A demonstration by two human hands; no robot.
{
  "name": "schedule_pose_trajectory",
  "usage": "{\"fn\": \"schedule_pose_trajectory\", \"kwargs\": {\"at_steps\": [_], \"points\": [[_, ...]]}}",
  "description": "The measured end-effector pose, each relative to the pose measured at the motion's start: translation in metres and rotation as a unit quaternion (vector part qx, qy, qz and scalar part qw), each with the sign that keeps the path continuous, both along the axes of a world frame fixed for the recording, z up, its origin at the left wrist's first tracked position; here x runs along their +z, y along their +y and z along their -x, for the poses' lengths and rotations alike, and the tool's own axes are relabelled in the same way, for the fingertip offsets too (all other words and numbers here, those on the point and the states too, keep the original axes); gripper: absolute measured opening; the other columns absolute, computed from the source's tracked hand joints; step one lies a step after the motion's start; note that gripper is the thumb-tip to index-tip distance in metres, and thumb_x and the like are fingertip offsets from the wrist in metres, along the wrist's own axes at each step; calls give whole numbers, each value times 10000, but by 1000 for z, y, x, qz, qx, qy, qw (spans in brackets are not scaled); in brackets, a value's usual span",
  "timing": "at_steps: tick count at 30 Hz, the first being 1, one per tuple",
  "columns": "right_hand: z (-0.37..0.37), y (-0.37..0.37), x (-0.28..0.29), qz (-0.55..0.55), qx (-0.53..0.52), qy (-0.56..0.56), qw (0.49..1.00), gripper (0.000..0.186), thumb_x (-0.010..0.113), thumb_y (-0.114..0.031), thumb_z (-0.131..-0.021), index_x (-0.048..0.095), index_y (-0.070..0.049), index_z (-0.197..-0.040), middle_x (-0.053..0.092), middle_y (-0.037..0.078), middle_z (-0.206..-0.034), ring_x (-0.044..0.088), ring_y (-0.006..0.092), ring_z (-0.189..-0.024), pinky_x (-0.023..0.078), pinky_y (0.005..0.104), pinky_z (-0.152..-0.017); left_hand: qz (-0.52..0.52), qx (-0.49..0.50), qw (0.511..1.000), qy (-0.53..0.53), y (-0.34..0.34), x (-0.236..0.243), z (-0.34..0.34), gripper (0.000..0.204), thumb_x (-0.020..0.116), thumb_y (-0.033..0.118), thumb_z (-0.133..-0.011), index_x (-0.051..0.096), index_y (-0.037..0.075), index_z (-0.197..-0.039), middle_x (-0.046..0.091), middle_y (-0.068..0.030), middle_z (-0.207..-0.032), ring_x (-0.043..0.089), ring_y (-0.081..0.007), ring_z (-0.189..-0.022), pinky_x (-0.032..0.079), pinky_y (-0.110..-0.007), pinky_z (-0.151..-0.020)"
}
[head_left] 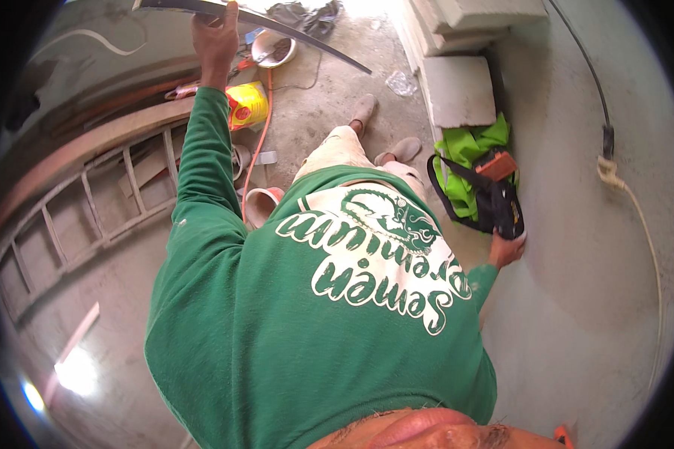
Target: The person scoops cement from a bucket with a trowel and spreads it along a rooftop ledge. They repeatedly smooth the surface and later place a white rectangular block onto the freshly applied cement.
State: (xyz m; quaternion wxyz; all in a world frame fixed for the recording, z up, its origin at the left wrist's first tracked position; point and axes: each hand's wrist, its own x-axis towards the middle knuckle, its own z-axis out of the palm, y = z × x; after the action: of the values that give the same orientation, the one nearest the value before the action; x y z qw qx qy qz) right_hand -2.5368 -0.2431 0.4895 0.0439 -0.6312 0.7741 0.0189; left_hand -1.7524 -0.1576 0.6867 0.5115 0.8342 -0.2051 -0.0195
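Note:
My left hand (216,43) is raised at the far left, its fingers wrapped round a long, thin, dark strip (307,41). The strip looks bent, and its upper left end runs to the picture's rim. Low by the wall on the right, my right hand (508,249) grips the near edge of a black bag (502,202). Bright green cloth (460,153) bulges out of or lies against this bag. An orange-brown block (496,164) sits on top, partly under a black strap. The right hand's fingertips are partly hidden.
A ladder (90,202) lies along the left side. Nearby stand a yellow container (247,105), a white bucket (274,49) with dark contents and another bucket (260,206); an orange cord (266,131) runs past them. Pale blocks (460,90) and a hanging cable (636,202) line the right.

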Motion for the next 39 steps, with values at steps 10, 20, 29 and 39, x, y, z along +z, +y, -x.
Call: {"fn": "schedule_pose_trajectory", "kwargs": {"at_steps": [10,20,29,39], "points": [[-35,23,15,-110,-363,-65,923,1263,1016,-437,-644,334,-68,-1641,570,271,-1444,526,494,-1375,532,597,-1066,-70,202,945,-249,126,35,-104,468,798,405,-988,650,-31,-1076,716,-146,-929,674,-259,-821,550,-408,-748],[-119,25,23,-119,-353,-87,924,1215,1002,-440,-648,374,-40,-1609,600,267,-1416,563,477,-1341,536,566,-1070,-114,219,906,-344,189,110,-261,525,772,452,-987,650,-51,-1077,726,-218,-895,719,-387,-822,551,-483,-728],[-205,23,40,-109,-212,-24,971,1174,989,-442,-652,409,-15,-1580,627,264,-1392,596,461,-1311,540,539,-1073,-187,181,940,-220,207,12,-392,540,767,508,-960,717,-30,-981,768,-224,-943,761,-398,-931,575,-481,-809],[-267,52,36,-74,-110,36,991,1131,975,-445,-656,449,12,-1547,657,261,-1364,633,444,-1277,544,509,-1076,-195,192,944,-184,191,-113,-508,732,801,478,-925,569,-105,-1301,682,-328,-1142,690,-494,-1070,557,-540,-946]]}}
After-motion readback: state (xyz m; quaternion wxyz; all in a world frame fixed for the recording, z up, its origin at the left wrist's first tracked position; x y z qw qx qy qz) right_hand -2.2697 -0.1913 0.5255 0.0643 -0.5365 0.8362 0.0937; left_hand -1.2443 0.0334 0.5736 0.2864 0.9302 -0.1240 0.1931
